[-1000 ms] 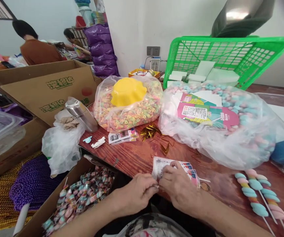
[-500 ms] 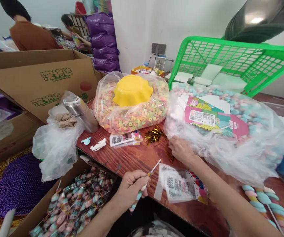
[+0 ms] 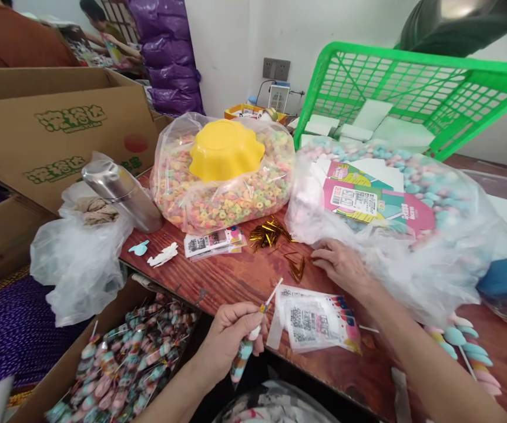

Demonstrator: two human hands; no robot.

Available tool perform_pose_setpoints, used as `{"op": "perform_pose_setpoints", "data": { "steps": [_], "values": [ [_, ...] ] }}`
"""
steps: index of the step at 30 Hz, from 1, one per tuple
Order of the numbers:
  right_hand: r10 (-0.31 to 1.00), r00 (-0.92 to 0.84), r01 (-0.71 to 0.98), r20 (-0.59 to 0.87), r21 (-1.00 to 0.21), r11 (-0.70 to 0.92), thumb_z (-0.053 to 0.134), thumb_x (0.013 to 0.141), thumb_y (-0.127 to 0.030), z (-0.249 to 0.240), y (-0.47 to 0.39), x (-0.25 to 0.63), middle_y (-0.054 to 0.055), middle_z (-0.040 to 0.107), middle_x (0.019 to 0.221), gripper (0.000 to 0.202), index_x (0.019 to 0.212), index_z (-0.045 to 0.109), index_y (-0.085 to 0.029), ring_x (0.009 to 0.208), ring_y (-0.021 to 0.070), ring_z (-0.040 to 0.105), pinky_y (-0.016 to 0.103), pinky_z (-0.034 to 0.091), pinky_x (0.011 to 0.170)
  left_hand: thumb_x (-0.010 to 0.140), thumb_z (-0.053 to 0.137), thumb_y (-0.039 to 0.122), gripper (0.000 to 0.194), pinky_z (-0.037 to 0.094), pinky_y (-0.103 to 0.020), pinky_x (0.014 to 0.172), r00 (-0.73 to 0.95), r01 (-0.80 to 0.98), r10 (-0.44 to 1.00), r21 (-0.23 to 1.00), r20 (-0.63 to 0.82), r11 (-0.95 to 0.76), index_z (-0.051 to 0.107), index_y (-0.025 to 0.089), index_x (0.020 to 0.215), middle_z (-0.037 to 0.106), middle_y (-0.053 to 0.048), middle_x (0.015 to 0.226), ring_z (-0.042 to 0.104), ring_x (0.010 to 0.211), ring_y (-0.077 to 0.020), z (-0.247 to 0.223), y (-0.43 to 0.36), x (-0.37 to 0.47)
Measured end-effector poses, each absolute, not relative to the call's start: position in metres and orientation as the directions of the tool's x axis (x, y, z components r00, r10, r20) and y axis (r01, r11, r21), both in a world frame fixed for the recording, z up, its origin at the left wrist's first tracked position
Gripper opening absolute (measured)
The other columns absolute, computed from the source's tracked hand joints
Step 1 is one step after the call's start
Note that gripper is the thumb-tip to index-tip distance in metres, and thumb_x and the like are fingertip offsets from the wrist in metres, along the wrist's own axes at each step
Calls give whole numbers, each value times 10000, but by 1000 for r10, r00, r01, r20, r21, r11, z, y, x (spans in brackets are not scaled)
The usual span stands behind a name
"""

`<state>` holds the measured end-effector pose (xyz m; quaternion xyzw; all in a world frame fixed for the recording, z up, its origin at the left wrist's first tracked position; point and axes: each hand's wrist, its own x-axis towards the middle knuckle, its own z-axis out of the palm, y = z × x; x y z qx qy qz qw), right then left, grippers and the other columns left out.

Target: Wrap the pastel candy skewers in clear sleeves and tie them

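My left hand (image 3: 238, 332) is closed around a candy skewer (image 3: 242, 357) in clear wrap. The skewer's blue, pink and brown pieces point down, its white stick points up, and something gold shows at its neck. My right hand (image 3: 345, 267) is low over the table, fingers extended leftward and slightly bent, with nothing visible in them. Just left of its fingertips lie a few loose gold twist ties (image 3: 296, 267), and beyond them a pile of gold twist ties (image 3: 271, 232). Printed clear bags (image 3: 312, 320) lie between my hands.
Behind are a bag of ring candies (image 3: 231, 205) with a yellow bowl (image 3: 227, 150) on it, and a bag of marshmallows (image 3: 447, 176). A steel flask (image 3: 123, 197) leans at left. A box of wrapped skewers (image 3: 125, 358) is below. Unwrapped skewers (image 3: 473, 346) lie right.
My right hand has moved right, off the loose twist ties, uncovering them. My left hand keeps its hold on the skewer, and more of it shows below. The view has shifted slightly.
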<state>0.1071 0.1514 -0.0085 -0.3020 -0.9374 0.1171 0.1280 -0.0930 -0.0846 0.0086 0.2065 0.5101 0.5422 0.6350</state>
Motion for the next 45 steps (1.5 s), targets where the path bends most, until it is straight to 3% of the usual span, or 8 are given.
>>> {"op": "perform_pose_setpoints", "data": {
  "steps": [5, 11, 22, 27, 33, 37, 39, 45],
  "values": [
    [597, -780, 522, 187, -332, 786, 439, 875, -169, -15, 152, 99, 76, 593, 940, 217, 782, 632, -200, 877, 196, 535, 331, 420, 786, 766, 666, 390, 304, 351, -172, 441, -95, -497, 888, 795, -450, 349, 624, 112, 649, 554, 4, 564, 529, 463, -75, 11, -81, -78],
    [668, -708, 541, 230, -430, 722, 410, 892, -199, -1, 123, 116, 8, 562, 660, 175, 783, 548, -204, 620, 163, 513, 291, 396, 628, 789, 636, 384, 293, 365, -173, 461, -122, -419, 881, 828, -457, 372, 630, 114, 676, 555, 0, 521, 518, 469, -80, 17, -77, -74],
    [732, -650, 631, 202, -394, 669, 501, 862, -227, -11, 100, 112, 75, 628, 888, 150, 824, 644, -202, 895, 214, 565, 331, 416, 811, 746, 581, 353, 268, 308, -166, 410, -162, -182, 888, 897, -430, 402, 635, 114, 636, 544, -3, 557, 481, 439, -68, 18, -79, -60],
    [743, -650, 653, 160, -383, 653, 479, 807, -117, -16, 107, 95, 91, 605, 794, 143, 716, 573, -174, 805, 204, 545, 314, 394, 765, 736, 576, 381, 276, 273, -161, 374, -183, -156, 880, 897, -439, 415, 615, 129, 630, 499, 18, 483, 482, 424, -81, 24, -84, -61],
    [730, -645, 546, 224, -534, 646, 442, 869, -188, 9, 87, 118, 10, 549, 657, 148, 742, 517, -189, 615, 148, 512, 262, 402, 610, 735, 557, 394, 268, 237, -165, 332, -193, -142, 851, 872, -488, 468, 605, 146, 644, 537, 15, 473, 408, 356, -66, 24, -94, -69],
    [710, -629, 408, 318, -642, 649, 407, 938, -244, 35, 37, 116, 32, 613, 817, 174, 935, 573, -193, 732, 144, 576, 246, 455, 644, 738, 563, 380, 256, 264, -165, 353, -146, -131, 866, 877, -478, 462, 610, 147, 646, 523, 28, 456, 413, 353, -61, 26, -88, -60],
    [635, -644, 218, 427, -693, 687, 456, 914, -178, 39, 11, 106, 36, 620, 832, 176, 966, 622, -205, 753, 146, 581, 260, 460, 667, 755, 551, 382, 267, 276, -166, 364, -118, -132, 894, 899, -432, 417, 591, 149, 630, 519, 32, 457, 403, 354, -56, 29, -82, -53],
    [533, -602, 293, 594, -456, 840, 442, 842, -41, 17, -20, 94, 57, 597, 778, 342, 1049, 671, -190, 736, 165, 539, 301, 433, 649, 786, 517, 335, 293, 269, -160, 369, -79, -139, 948, 945, -309, 296, 469, 163, 553, 515, 29, 483, 398, 367, -48, 24, -77, -46]
  ]
}}
